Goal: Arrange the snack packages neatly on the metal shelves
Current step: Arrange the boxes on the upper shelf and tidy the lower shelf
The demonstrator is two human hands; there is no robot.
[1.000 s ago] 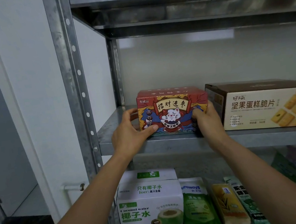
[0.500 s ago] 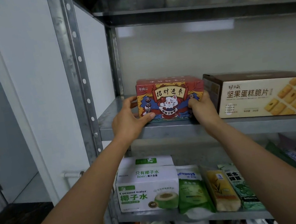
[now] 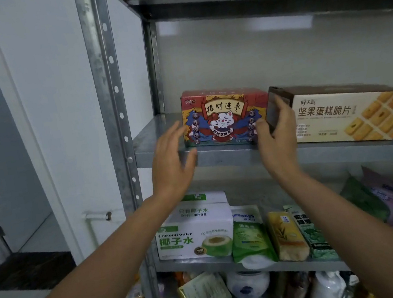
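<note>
Galvanized steel post on the far left, then the middle shelf where the action is. Left hand hovers spread wide, fingers fanned out, off the cat box and holding nothing. The cat box stands upright near the front lip, face out. Right hand sits between that box and the biscuit box, fingers loosely curled against the biscuit box's dark end; can't tell if it's actually gripping or just touching.

Looks to me like the cat box is basically placed, and squaring things up is what's left. I'd nudge with flat palms on the ends rather than pinching, and line both fronts up with the shelf lip so nothing hangs over. The biscuit box sits angled, so swing its right end back.

Room-wise: bare shelf left of the cat box up to the post, and behind it. Far right is crowded with loose packets. Lower shelf is packed.
</note>
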